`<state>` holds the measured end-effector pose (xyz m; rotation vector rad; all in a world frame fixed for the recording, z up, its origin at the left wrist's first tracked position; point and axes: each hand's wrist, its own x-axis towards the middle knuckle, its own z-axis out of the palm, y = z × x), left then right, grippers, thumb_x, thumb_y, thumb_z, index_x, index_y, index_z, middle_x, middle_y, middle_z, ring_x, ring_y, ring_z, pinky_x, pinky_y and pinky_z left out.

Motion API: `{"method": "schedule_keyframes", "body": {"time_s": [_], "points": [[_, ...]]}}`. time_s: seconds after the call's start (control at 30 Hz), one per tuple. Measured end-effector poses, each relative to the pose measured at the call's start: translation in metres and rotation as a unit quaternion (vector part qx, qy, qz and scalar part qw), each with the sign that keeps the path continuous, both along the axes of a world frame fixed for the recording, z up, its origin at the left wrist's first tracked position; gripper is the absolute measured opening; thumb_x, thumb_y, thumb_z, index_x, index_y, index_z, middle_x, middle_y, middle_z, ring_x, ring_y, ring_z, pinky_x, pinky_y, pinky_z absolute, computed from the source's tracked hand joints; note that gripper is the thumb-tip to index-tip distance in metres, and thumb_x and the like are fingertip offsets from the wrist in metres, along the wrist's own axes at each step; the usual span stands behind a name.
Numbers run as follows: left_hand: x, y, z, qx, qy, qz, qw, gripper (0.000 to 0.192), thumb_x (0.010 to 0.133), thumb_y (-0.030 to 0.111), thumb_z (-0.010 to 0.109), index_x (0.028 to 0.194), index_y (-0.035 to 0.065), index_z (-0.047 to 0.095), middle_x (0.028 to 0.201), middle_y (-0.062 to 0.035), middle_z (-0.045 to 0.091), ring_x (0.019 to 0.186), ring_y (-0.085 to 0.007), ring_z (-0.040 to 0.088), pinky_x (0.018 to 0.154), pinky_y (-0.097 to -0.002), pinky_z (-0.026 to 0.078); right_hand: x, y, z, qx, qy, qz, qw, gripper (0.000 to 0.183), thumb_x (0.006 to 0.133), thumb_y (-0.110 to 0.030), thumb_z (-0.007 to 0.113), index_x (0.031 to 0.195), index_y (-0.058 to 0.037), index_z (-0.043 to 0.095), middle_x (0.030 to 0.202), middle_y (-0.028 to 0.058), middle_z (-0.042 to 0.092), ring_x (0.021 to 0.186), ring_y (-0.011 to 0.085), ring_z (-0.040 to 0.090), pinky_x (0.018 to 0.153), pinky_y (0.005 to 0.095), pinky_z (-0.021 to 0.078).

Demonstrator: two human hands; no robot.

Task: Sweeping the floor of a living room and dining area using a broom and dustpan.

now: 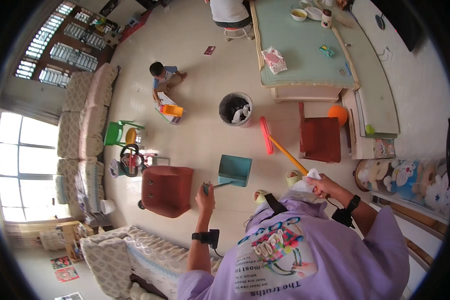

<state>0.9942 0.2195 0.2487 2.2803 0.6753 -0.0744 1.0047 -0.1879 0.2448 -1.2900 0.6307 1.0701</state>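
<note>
My left hand (205, 202) grips the upright handle of a teal dustpan (234, 169), whose pan is low over the tiled floor. In my right hand (325, 186) are the yellow handle (288, 154) of a broom and a crumpled white cloth or tissue (308, 180). I cannot tell which of the two the fingers press on more. The broom's pink-red head (266, 135) rests on the floor, right of the dustpan and apart from it. Beyond them stands a lined waste bin (235, 110) with black and white refuse inside.
A red-brown armchair (168, 191) is at left, a red-brown wooden chair (320, 139) at right. A person (167, 77) crouches by a box with an orange toy (172, 110). Another person (229, 13) sits at the table (296, 48). A sofa (150, 257) lies behind left.
</note>
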Motion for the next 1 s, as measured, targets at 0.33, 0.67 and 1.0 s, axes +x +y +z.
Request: {"method": "schedule_keyframes", "body": {"time_s": [0.33,0.67,1.0], "points": [[-0.017,-0.071,-0.062,-0.132,0.014,-0.090,0.987,0.026,0.079,0.027,0.052,0.090,0.0034,0.050,0.067,-0.0208,0.056,0.064,-0.0375,0.055,0.055,-0.0420,0.043,0.027,0.045,0.036,-0.114,-0.051,0.205,0.971,0.033,0.080,-0.034,0.052,0.087,-0.0024,0.052,0.054,0.0022,0.045,0.037,0.0060,0.040,0.030,0.0205,0.0325],[-0.016,-0.118,-0.126,-0.137,-0.059,-0.116,0.982,0.033,0.079,0.027,0.054,0.099,0.0021,0.048,0.065,-0.0192,0.056,0.058,-0.0311,0.057,0.054,-0.0374,0.044,0.059,0.097,0.068,-0.155,-0.048,0.324,0.932,0.033,0.081,-0.036,0.051,0.086,-0.0035,0.052,0.055,0.0003,0.046,0.041,0.0050,0.040,0.034,0.0191,0.0315],[-0.013,-0.153,-0.118,-0.370,-0.056,-0.124,0.919,0.057,0.078,0.013,0.052,0.127,0.0158,0.023,0.061,-0.0111,0.057,0.051,-0.0219,0.058,0.051,-0.0351,0.045,0.068,0.137,0.077,-0.062,0.043,0.315,0.946,0.038,0.079,-0.035,0.055,0.104,-0.0102,0.040,0.062,0.0015,0.049,0.040,0.0061,0.044,0.034,0.0192,0.0351]]}}
